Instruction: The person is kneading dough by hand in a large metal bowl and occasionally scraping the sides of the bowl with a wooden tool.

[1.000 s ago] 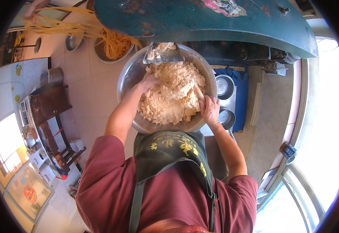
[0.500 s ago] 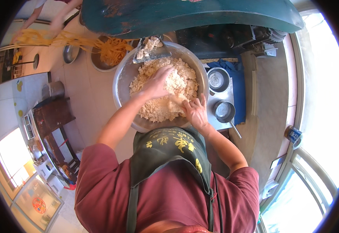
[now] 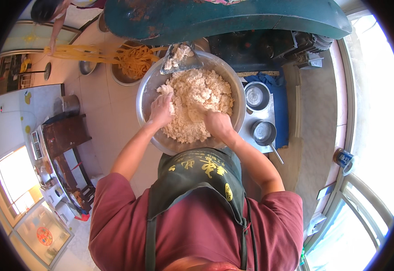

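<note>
A wide metal bowl [image 3: 140, 101] in front of me holds a heap of pale, crumbly dough [image 3: 192, 90]. At the bowl's left side, my left hand [image 3: 161, 110] closes its fingers round some of the crumbly dough. My right hand [image 3: 218, 123], at the heap's near right, has its fingers curled into a dough clump, and their tips are hidden. Over the bowl's far rim sits a dark scoop-shaped chute [image 3: 190, 63] with dough lumps on it.
A large green machine housing [image 3: 224, 20] arches beyond the bowl. To the right stand a round metal pot [image 3: 256, 95] and a handled saucepan [image 3: 264, 133]. At far left, another person's hand [image 3: 51, 49] holds long yellow strips [image 3: 136, 58], which trail into a second bowl.
My hands have moved apart: the left went to the bowl's left side, the right slid slightly left into the dough. The other person's yellow strips now hang lower.
</note>
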A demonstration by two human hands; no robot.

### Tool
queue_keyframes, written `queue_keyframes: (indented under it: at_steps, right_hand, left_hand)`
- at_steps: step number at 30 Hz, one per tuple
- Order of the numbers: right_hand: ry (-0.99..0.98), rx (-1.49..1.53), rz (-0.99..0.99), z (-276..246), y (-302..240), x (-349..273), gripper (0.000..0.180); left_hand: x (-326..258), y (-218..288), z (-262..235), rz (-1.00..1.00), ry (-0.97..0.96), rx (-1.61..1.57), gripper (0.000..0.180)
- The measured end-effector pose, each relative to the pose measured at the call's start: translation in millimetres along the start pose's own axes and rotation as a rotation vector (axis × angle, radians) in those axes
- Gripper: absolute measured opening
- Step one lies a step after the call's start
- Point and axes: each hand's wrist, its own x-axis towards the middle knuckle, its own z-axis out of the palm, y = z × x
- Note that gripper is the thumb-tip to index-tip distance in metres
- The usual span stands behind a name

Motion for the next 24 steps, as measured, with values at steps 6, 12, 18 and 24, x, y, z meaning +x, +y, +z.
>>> queue_keyframes:
  at_steps: [6,12,18,24]
  right_hand:
    - [0.159,0.059,-0.095,-17.3,4.1,-44.4,0.027]
    - [0.227,0.215,0.099,4.1,53.7,-102.6,0.026]
    - [-0.142,0.173,0.100,-4.8,11.3,-59.6,0.029]
    - [0.058,0.051,-0.054,43.2,-5.0,33.4,0.031]
  left_hand:
    - [43.9,58.4,-7.4,0.307,0.049,-0.020,0.074]
    - [74.2,83.6,9.7,0.222,-0.289,-0.102,0.064]
    - [40.1,33.9,-4.3,-0.155,-0.177,-0.407,0.062]
    - [20.3,-4.5,-13.4,-0.031,-0.188,-0.064,0.072]
